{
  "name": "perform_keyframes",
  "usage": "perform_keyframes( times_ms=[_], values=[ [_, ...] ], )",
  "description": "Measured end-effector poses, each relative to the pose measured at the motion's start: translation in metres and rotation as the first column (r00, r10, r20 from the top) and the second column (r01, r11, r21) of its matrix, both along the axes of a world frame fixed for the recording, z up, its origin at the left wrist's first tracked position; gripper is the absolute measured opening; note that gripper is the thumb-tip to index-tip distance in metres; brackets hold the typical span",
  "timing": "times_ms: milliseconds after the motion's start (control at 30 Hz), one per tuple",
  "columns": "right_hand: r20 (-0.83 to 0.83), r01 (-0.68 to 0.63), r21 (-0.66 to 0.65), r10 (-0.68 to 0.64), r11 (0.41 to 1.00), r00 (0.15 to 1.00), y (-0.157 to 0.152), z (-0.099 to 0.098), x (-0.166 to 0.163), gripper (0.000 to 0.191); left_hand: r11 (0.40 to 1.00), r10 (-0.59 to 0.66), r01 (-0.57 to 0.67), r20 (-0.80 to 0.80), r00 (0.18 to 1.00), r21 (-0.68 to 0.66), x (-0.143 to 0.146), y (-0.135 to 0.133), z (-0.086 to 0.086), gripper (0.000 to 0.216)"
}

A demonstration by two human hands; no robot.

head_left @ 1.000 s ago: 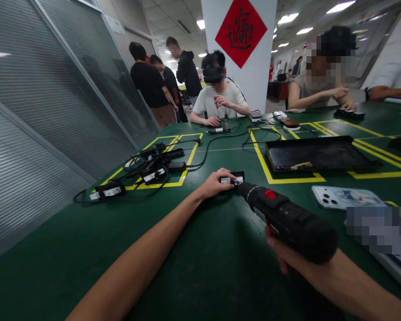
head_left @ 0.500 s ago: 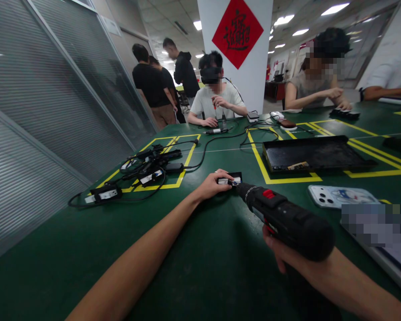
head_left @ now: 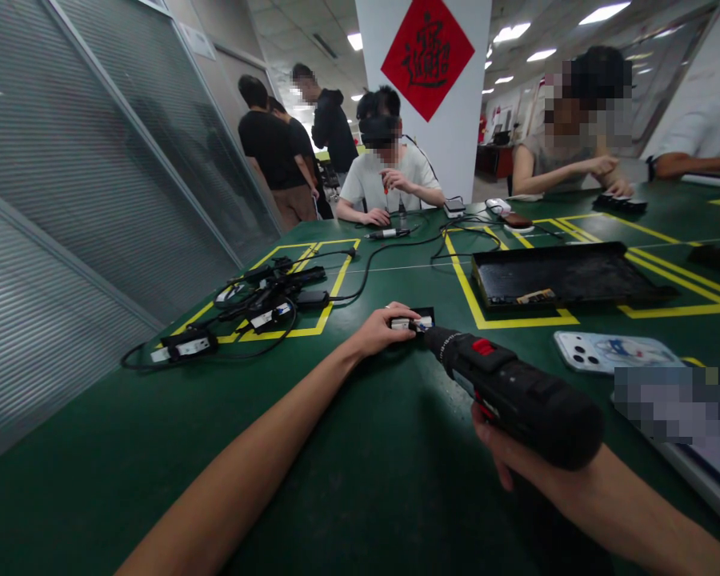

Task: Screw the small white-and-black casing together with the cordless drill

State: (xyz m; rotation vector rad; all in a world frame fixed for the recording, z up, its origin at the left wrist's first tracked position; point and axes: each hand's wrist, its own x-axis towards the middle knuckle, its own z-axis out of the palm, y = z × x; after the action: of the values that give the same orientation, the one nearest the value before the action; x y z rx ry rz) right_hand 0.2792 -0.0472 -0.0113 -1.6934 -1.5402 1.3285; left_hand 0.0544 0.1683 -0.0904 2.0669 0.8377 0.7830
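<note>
My left hand (head_left: 382,329) reaches across the green table (head_left: 156,448) and pinches a small black and white device (head_left: 413,322), holding it down on the surface. My right hand (head_left: 504,448) is wrapped around the grip of a black power screwdriver (head_left: 516,392) with a red switch. The tool's nose points at the small device and touches its near end. Most of my right fingers are hidden under the tool body.
A pile of black adapters and cables (head_left: 258,300) lies in a yellow-taped box at left. A black tray (head_left: 567,276) sits beyond the tool, and a white phone (head_left: 612,352) lies at right. Other people sit and stand at the far side.
</note>
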Motion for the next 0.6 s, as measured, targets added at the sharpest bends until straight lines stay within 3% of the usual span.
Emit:
perform_keyframes(
  times_ms=[600],
  values=[
    [0.016,-0.019,0.000,0.019,1.000,1.000,-0.0002,0.0059,-0.0003,0.025,1.000,0.023,-0.023,-0.003,1.000,-0.015,0.0009,-0.0009,0.0016,0.029]
  ],
)
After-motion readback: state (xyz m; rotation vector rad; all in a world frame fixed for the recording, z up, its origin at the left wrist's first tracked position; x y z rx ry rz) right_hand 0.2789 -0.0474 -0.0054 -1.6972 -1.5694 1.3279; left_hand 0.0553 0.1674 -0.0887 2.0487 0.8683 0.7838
